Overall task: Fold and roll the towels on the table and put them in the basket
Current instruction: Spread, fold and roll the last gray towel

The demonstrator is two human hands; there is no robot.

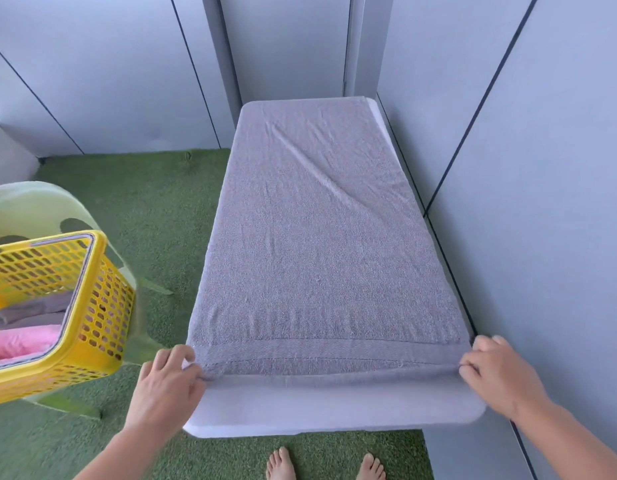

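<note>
A grey towel [321,237] lies spread flat along a narrow white table [334,407], covering almost all of it, with a diagonal crease towards the far end. My left hand [168,379] pinches the towel's near left corner. My right hand [497,368] pinches its near right corner. The near hem is stretched between both hands, a little back from the table's front edge. A yellow perforated basket [92,306] stands at the left and holds a pink towel [19,341] and a grey one [33,310].
The basket sits on a pale green plastic chair [40,206] left of the table. Green artificial turf [144,209] covers the floor. Grey wall panels close in behind and along the right side of the table. My bare feet [324,465] stand below the table's front edge.
</note>
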